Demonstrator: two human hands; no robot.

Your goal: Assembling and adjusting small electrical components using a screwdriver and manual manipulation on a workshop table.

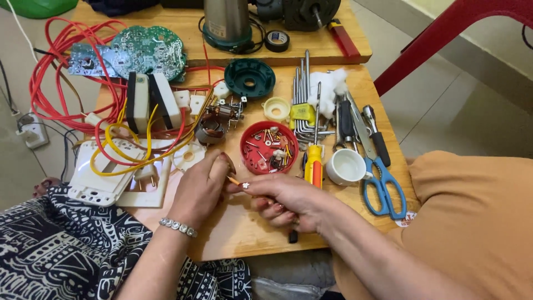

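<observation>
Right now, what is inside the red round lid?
The red round lid holds small loose parts: screws, tiny white pieces, short yellow and orange bits. Whatever lies beneath that pile is covered.

The right hand (288, 203) covers most of a thin tool; the small parts in the red lid (269, 147) are too tiny to tell.

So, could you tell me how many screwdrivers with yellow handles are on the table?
1: the yellow-handled screwdriver lies between the red dish and white cup. Others may be hidden.
</observation>
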